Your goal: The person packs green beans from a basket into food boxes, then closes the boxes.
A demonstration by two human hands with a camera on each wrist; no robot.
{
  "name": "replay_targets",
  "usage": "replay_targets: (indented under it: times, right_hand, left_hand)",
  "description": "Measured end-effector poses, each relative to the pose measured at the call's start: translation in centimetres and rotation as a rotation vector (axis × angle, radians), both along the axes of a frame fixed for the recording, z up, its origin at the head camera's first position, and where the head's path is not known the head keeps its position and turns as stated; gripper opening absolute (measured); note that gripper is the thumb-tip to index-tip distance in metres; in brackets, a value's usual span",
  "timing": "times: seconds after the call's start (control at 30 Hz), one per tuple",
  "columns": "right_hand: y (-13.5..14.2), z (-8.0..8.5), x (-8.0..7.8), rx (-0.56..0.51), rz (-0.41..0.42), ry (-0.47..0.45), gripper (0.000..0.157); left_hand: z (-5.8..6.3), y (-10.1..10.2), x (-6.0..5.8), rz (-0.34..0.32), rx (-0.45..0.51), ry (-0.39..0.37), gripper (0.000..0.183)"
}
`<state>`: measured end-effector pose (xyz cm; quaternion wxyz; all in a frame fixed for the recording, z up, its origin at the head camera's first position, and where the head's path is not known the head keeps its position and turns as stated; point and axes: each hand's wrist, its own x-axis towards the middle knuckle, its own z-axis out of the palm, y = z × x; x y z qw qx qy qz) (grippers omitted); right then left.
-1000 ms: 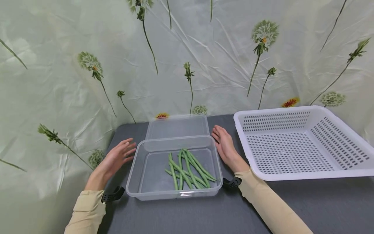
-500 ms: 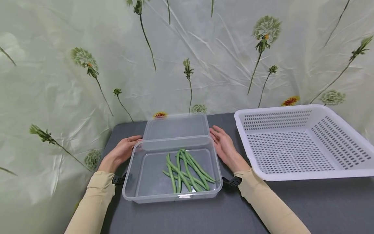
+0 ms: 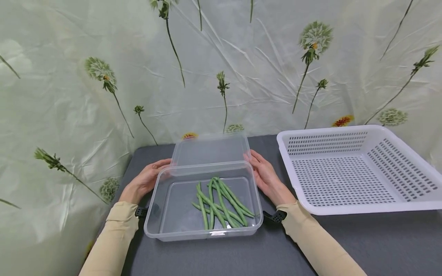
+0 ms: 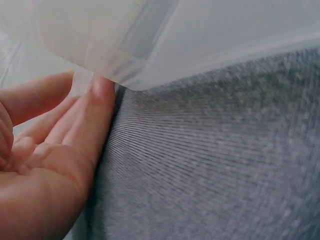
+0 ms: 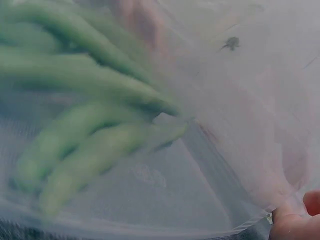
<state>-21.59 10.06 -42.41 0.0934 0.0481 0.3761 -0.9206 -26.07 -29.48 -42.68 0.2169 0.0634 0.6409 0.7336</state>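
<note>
A clear plastic container (image 3: 162, 218) stands on the grey table with several green beans (image 3: 221, 205) inside, mostly toward its right half. Behind it is its clear flat lid (image 3: 210, 149), slightly tilted. My left hand (image 3: 146, 178) holds the lid's near left corner; its fingertips show only through the container's wall. In the left wrist view, thumb and fingers (image 4: 85, 130) meet a translucent edge. At the lid's right side my right hand (image 3: 266, 174) grips the corner, fingers partly seen through the plastic. The right wrist view shows the beans through plastic, with fingertips (image 5: 295, 222) at bottom right.
A white perforated basket (image 3: 338, 209) stands on the table (image 3: 276, 253) to the right, close to my right forearm. Just behind the table hangs a pale curtain (image 3: 262, 69) with a flower print. It also runs down along the left side.
My left hand has come in from the left to the lid's corner, and my right hand has closed on its right side. The lid has shifted slightly right and up; the container hardly moved.
</note>
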Motion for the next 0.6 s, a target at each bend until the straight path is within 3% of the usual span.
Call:
replay_targets:
  times: [0.2, 0.37, 0.6]
  right_hand:
    - [-0.1, 0.2, 0.0, -0.074, -0.027, 0.054, 0.058]
    - [0.0, 0.3, 0.1, -0.082, -0.041, 0.083, 0.058]
    - [0.0, 0.6, 0.3, 0.115, -0.101, 0.087, 0.054]
  left_hand:
    - [0.1, -0.4, -0.2, -0.028, 0.171, -0.013, 0.062]
    - [0.9, -0.5, -0.5, -0.032, 0.209, -0.011, 0.064]
    - [2.0, -0.3, -0.6, -0.017, 0.23, 0.026, 0.05]
